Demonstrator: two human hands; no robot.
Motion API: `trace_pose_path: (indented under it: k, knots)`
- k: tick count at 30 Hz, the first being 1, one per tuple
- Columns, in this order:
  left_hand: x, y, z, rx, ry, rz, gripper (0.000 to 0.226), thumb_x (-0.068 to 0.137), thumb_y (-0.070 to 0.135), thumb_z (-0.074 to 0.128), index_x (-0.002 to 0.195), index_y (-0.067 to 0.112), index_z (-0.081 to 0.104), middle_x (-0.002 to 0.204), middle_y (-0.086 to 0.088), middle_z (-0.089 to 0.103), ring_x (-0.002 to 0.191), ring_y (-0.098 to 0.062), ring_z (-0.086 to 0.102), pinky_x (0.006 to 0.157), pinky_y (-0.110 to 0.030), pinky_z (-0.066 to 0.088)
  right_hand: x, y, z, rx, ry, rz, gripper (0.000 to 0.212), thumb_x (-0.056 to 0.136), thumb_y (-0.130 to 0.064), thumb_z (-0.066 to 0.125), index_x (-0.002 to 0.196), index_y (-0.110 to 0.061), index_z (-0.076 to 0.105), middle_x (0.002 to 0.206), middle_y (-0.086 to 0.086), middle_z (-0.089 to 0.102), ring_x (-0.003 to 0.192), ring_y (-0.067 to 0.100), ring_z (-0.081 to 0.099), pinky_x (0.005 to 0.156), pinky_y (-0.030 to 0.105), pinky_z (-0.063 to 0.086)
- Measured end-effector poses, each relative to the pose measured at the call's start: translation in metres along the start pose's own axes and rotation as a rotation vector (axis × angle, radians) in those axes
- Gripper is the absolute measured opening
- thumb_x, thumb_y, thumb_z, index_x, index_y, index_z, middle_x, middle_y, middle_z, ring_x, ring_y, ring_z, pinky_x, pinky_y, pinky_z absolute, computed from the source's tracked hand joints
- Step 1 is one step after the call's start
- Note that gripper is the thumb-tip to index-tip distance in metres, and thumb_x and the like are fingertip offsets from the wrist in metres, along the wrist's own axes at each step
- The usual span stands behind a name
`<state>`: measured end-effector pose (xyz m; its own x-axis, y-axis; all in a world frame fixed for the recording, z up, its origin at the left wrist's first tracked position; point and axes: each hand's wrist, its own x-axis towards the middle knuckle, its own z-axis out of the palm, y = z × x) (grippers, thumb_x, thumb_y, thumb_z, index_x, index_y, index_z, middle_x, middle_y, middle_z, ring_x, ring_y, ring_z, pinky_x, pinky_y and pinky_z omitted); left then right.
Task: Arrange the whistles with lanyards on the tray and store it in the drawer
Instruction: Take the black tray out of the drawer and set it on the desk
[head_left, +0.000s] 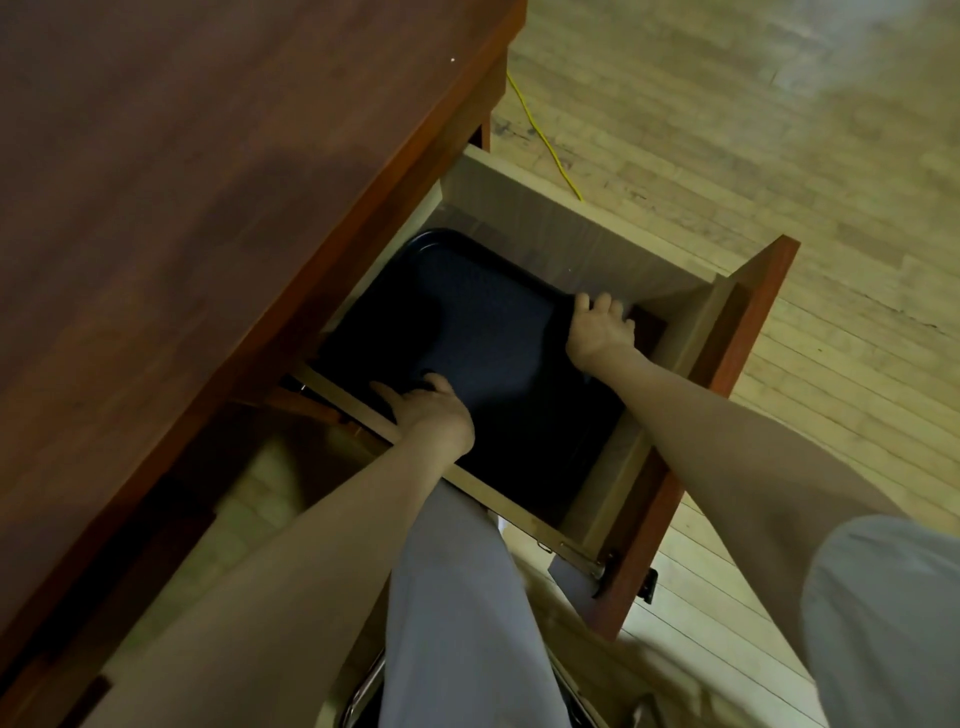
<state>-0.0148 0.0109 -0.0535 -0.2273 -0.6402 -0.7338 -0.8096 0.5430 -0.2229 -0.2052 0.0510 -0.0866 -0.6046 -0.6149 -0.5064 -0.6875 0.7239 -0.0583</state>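
Note:
A dark tray (483, 312) lies inside the pulled-out wooden drawer (582, 228) under the desk. My left hand (431, 410) grips the tray's near-left edge by the drawer's side wall. At the tray's far-right corner, my right hand (602, 330) holds its rim with the fingers curled over it. The tray's surface looks dark and textured. I can make out no whistles or lanyards on it; much of it is in shadow.
The reddish-brown desk top (182, 208) fills the left side. The drawer's red front panel (727, 395) sticks out at right over a light wooden floor (779, 130). A yellow cord (540, 130) runs across the floor. My grey-trousered leg (457, 597) is below the drawer.

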Motion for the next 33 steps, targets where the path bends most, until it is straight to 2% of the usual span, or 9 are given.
trace_pose_path:
  k: [5,11,13,16,18,20,23,28,33]
  knots:
    - [0.007,0.004,0.002,-0.265,-0.082,0.005,0.086,0.092,0.027,0.046,0.147,0.01,-0.018,0.153,-0.028,0.003,0.135,-0.046,0.027,0.113,-0.059,0.017,-0.001,-0.004,0.0,-0.088,-0.03,0.025,0.065,0.089,-0.017,0.054,0.144,-0.008,0.02,0.139,0.02,0.03,0.128,0.036,0.032,0.101,0.05,0.036]
    - [0.006,0.001,-0.008,-0.424,-0.132,0.003,0.076,0.091,0.024,0.044,0.15,0.011,-0.002,0.155,-0.022,0.004,0.136,-0.044,0.024,0.113,-0.057,0.02,-0.01,-0.01,-0.019,-0.103,0.023,0.057,0.053,0.091,-0.013,0.051,0.139,-0.008,0.029,0.136,0.024,0.037,0.124,0.04,0.039,0.098,0.046,0.039]
    - [0.001,0.002,-0.01,-0.361,-0.142,0.032,0.067,0.091,0.022,0.042,0.148,0.007,0.011,0.153,-0.024,0.011,0.135,-0.044,0.027,0.112,-0.052,0.028,-0.014,-0.011,-0.033,-0.096,0.07,0.035,0.043,0.094,-0.011,0.046,0.135,-0.005,0.036,0.134,0.023,0.044,0.122,0.038,0.046,0.094,0.042,0.043]
    - [-0.011,0.006,-0.014,-0.325,-0.127,0.147,0.044,0.091,0.016,0.041,0.132,-0.001,0.044,0.137,-0.023,0.045,0.119,-0.035,0.05,0.1,-0.041,0.046,-0.023,-0.016,-0.056,-0.099,0.129,-0.02,0.028,0.094,-0.004,0.043,0.12,-0.003,0.054,0.122,0.016,0.06,0.112,0.032,0.058,0.08,0.036,0.044]
    - [-0.019,0.005,-0.015,-0.372,-0.142,0.189,0.042,0.091,0.014,0.041,0.13,0.0,0.048,0.133,-0.018,0.051,0.114,-0.032,0.055,0.097,-0.038,0.049,-0.033,-0.02,-0.065,-0.085,0.16,-0.045,0.028,0.093,-0.001,0.043,0.118,-0.003,0.056,0.118,0.015,0.062,0.109,0.033,0.06,0.077,0.036,0.043]
    - [-0.024,0.001,-0.02,-0.369,-0.041,0.23,0.044,0.092,0.015,0.043,0.135,0.006,0.045,0.138,-0.015,0.046,0.12,-0.032,0.049,0.099,-0.039,0.045,-0.043,-0.02,-0.066,-0.026,0.2,-0.063,0.032,0.092,0.0,0.043,0.124,-0.004,0.049,0.118,0.016,0.06,0.107,0.035,0.06,0.075,0.038,0.043]
    - [-0.029,-0.008,-0.034,-0.329,0.345,0.308,0.048,0.092,0.017,0.05,0.138,0.01,0.039,0.142,-0.014,0.038,0.129,-0.032,0.038,0.1,-0.041,0.041,-0.056,-0.013,-0.062,0.103,0.262,-0.113,0.04,0.091,0.002,0.046,0.13,-0.006,0.041,0.12,0.019,0.054,0.103,0.039,0.058,0.075,0.042,0.046]
    - [-0.036,-0.002,-0.08,-0.248,0.813,0.444,0.071,0.089,0.002,0.05,0.149,0.008,0.014,0.157,-0.015,0.012,0.146,-0.031,0.011,0.113,-0.044,0.029,-0.081,-0.016,-0.055,0.299,0.456,-0.137,0.029,0.094,-0.005,0.045,0.123,-0.007,0.047,0.11,0.015,0.058,0.094,0.037,0.061,0.075,0.043,0.048]
    - [-0.046,0.013,-0.114,-0.011,0.625,0.462,0.058,0.093,0.001,0.04,0.147,0.013,0.023,0.155,-0.009,0.022,0.146,-0.026,0.013,0.119,-0.046,0.014,-0.1,-0.014,-0.051,0.414,0.56,-0.152,0.029,0.099,-0.012,0.041,0.121,-0.01,0.059,0.114,0.013,0.063,0.1,0.034,0.062,0.084,0.045,0.049]
